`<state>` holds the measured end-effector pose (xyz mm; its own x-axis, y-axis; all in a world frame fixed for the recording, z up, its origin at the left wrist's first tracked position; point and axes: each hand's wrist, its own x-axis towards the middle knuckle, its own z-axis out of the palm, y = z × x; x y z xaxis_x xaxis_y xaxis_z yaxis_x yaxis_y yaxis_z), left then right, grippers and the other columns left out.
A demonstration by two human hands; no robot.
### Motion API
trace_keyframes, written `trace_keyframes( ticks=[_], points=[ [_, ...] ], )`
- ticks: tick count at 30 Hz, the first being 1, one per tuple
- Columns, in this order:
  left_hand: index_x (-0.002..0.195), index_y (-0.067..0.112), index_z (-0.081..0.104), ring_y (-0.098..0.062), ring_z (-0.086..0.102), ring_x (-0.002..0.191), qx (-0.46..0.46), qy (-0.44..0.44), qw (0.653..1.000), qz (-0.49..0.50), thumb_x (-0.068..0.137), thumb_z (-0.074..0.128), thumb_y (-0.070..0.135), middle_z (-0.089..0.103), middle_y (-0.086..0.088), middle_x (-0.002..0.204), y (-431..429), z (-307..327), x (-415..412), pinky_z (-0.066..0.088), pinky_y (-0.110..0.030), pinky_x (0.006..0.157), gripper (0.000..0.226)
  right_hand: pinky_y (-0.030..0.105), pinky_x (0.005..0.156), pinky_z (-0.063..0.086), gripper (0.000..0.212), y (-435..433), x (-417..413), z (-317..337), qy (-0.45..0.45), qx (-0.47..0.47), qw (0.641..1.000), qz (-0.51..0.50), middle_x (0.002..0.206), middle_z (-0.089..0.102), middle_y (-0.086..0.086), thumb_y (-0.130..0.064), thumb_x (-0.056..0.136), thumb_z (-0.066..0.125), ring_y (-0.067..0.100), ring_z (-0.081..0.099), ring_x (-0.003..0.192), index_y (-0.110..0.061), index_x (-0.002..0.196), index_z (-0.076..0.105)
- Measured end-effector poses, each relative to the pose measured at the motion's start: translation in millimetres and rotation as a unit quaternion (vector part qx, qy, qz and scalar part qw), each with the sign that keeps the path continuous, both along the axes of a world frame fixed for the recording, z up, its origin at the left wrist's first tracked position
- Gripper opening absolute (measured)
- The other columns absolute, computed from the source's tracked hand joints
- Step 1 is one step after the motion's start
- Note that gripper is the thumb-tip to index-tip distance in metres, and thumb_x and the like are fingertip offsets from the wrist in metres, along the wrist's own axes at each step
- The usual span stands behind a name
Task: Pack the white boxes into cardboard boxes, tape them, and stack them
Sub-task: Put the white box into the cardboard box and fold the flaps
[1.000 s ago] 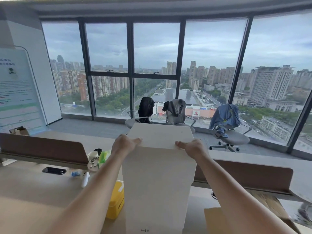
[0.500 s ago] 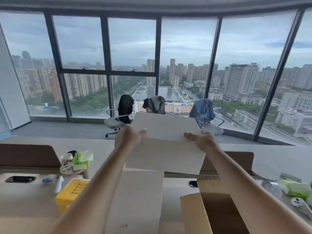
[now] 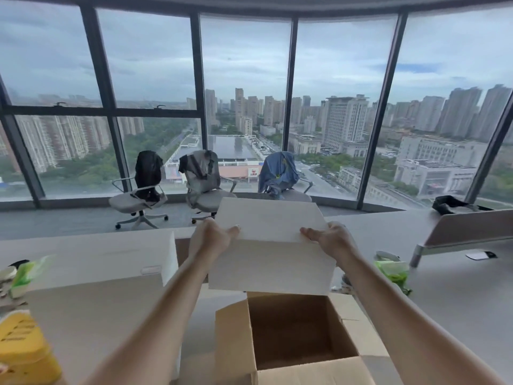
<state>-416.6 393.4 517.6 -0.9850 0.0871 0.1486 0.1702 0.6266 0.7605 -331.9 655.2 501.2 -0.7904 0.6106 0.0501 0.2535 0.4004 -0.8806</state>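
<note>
I hold a white box in the air with both hands, just above the far rim of an open cardboard box. My left hand grips its left end, thumb on top. My right hand grips its right end the same way. The cardboard box stands at the near edge of the desk with its flaps spread and its inside bare. A second, larger white box stands on the desk to the left.
A yellow container sits at the near left, with green tissue packs at the left and right. A brown desk divider rises at the right. Three office chairs stand by the window.
I have lifted the white box off the stack and carried it right, over the open cardboard box. My view has swung right with it.
</note>
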Motion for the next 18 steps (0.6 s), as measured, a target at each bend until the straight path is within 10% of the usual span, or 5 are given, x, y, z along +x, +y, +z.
trace_keyframes(
  ticks=[10,18],
  points=[
    [0.101,0.009,0.061,-0.025,0.064,0.094,0.02,-0.084,0.995,0.054,0.08,0.073,0.055,0.067,-0.001,0.1,97,-93,58,0.053,-0.036,0.079,0.051,0.038,0.077,0.056,0.052,110,25,-95,-0.038,-0.01,0.997,0.07,0.097,0.071,-0.002,-0.051,0.071,0.083,0.019,0.068,0.086,-0.017,0.104,0.061],
    [0.113,0.015,0.051,-0.018,0.059,0.098,0.017,-0.135,0.99,0.046,0.091,0.069,0.039,0.059,0.003,0.105,111,-161,67,0.037,-0.017,0.057,0.038,0.02,0.061,0.045,0.044,118,27,-166,-0.061,-0.04,0.992,0.105,0.097,0.07,-0.007,-0.041,0.078,0.081,0.006,0.063,0.082,-0.021,0.111,0.06]
  ],
)
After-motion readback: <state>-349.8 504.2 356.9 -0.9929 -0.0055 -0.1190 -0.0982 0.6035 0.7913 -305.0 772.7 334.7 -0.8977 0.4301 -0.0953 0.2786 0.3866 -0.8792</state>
